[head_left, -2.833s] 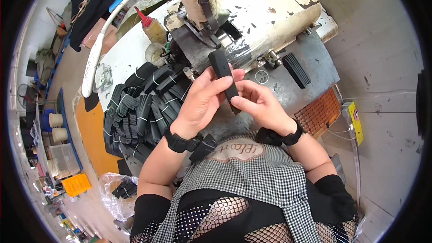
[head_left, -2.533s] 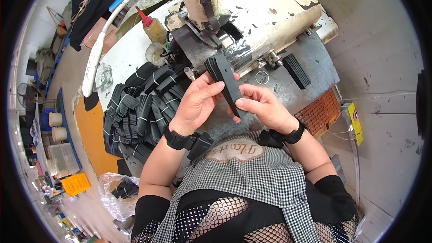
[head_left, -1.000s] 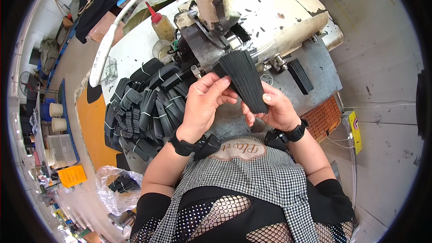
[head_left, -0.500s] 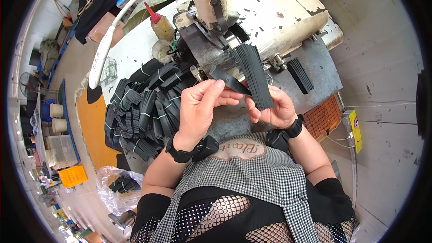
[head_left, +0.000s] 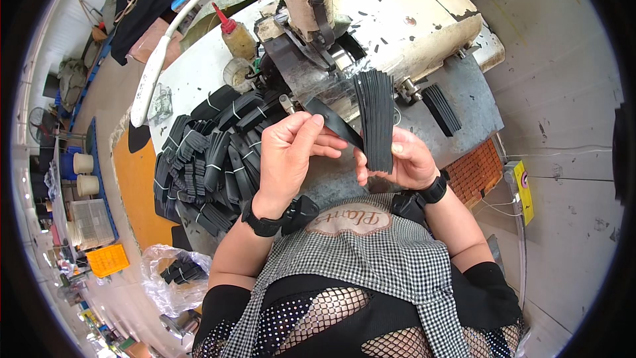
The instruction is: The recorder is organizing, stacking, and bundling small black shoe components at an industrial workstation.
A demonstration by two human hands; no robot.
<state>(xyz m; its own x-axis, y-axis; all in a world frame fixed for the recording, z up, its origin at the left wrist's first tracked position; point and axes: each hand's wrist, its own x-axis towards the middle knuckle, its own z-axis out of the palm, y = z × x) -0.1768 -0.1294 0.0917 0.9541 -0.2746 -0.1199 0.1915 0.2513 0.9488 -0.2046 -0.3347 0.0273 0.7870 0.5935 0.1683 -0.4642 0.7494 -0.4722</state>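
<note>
My right hand [head_left: 409,159] grips a thick stack of black strips [head_left: 375,119], held upright with its layered edges facing me. Between thumb and fingers, my left hand [head_left: 291,156] pinches a single flat black strip [head_left: 331,122]. This strip slants down to the right, its lower end against the stack near my right fingers. Just beyond both hands stands a worn cream-coloured machine [head_left: 310,0] with a dark metal head. A heap of banded black strip bundles [head_left: 215,159] lies left of my left hand.
A small stack of black strips [head_left: 442,109] rests on the metal plate at right. A red-tipped bottle [head_left: 235,36] and a small clear cup [head_left: 237,73] stand left of the machine. Farther left is a white lamp arm [head_left: 151,83]. A plastic bag [head_left: 173,285] sits lower left.
The stack in my right hand has tilted more upright and shifted slightly down. My left hand has moved a little left with the single strip.
</note>
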